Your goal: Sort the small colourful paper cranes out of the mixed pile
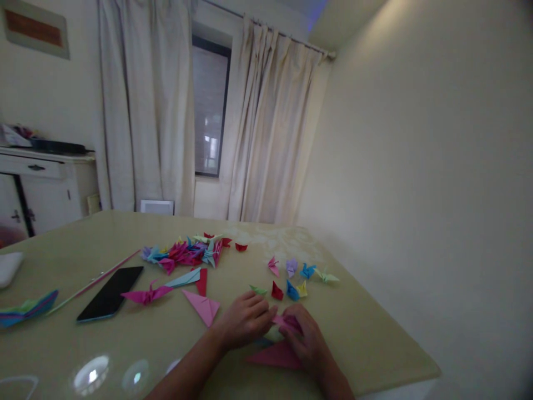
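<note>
Between my two hands is a small folded piece of pink paper [287, 322]. My left hand [247, 318] pinches its left end, and my right hand [306, 336] grips the other side with curled fingers. Under my right hand lies a larger pink folded paper [275, 356], partly covered. Just beyond my fingers sit small folded pieces, among them a red one [277, 291], a blue one [292, 291] and a yellow one [302, 289]. A light pink folded sheet [202, 306] rests left of my left hand.
A heap of colourful paper cranes [183, 253] lies farther back. Several cranes stand at the right, including a light green one [327, 276]. On the left are a magenta crane [147, 295], a black phone [110, 294] and blue papers [29, 311]. A wall [416, 194] borders the table's right side.
</note>
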### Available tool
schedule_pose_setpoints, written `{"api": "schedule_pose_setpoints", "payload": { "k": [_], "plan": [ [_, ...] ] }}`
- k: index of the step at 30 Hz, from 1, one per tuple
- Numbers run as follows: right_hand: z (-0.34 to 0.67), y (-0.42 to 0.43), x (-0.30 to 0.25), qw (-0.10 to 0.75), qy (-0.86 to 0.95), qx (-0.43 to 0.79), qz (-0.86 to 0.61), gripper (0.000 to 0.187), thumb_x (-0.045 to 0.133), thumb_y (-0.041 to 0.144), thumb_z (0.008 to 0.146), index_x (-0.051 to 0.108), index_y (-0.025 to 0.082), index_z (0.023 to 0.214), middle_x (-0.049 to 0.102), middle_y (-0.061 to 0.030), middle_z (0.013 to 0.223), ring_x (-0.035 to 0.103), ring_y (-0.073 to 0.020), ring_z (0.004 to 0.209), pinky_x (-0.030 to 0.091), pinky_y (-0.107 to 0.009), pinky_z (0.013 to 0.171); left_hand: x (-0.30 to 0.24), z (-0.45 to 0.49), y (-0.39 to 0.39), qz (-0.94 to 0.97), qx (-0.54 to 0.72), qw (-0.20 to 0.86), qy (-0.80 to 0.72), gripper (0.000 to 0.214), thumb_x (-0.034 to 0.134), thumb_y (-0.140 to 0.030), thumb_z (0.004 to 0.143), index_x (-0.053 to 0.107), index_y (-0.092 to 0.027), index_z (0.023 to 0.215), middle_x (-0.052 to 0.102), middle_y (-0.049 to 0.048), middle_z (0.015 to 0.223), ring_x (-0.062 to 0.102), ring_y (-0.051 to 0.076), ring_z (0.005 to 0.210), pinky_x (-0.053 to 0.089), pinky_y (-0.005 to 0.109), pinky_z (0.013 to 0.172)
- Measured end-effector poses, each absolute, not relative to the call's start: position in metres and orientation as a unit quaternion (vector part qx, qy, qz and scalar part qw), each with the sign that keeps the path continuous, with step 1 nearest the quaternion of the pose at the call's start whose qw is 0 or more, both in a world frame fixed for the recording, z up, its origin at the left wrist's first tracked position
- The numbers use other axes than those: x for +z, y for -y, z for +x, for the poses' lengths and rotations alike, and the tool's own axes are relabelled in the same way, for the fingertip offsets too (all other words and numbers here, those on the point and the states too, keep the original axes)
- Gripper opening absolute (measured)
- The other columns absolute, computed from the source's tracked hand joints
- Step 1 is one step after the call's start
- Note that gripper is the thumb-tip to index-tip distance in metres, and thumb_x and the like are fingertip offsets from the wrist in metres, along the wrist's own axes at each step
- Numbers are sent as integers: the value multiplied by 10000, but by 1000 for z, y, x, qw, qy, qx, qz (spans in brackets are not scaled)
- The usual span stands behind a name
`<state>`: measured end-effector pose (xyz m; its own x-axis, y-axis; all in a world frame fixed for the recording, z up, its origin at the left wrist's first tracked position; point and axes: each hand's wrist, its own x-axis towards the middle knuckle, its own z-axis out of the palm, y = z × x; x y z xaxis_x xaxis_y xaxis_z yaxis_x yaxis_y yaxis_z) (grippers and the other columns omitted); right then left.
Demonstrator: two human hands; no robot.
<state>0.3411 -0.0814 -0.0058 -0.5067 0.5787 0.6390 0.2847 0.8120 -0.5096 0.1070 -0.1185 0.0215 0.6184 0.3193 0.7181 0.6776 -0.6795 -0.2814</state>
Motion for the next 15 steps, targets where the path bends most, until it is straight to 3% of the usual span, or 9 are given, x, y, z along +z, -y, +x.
{"api": "schedule_pose_setpoints", "payload": {
  "k": [4,9,12,15],
  "plan": [
    [344,84,-5,415,859,167,-248,119,615,370,986,607,251,989,658,-61,908,633,-253,852,520,-360,756,21,96,115,-857,-345,223,311,349,466,-431,1050,670,-183,1186,693,66,849,633,209,762,480,361,720],
    [341,91,-5,376,876,152,-263,106,677,282,925,604,227,977,659,-61,947,607,-253,907,489,-365,819,25,44,103,-634,-364,236,641,316,443,-293,1050,747,-209,1035,723,99,950,648,259,934,480,414,888],
    [337,95,-1,313,892,156,-287,179,757,282,888,634,209,996,671,-62,997,596,-260,961,469,-378,882,21,3,103,-494,-252,195,809,340,532,-360,1008,710,-164,1221,675,185,1253,586,388,1173,431,576,1016],
    [334,96,3,280,898,162,-297,279,810,328,869,666,201,1071,686,-73,1078,595,-271,1026,457,-394,939,9,-22,106,-465,-171,87,864,507,592,-447,974,633,-103,1343,583,274,1397,499,494,1306,439,650,994]
  ]
}}
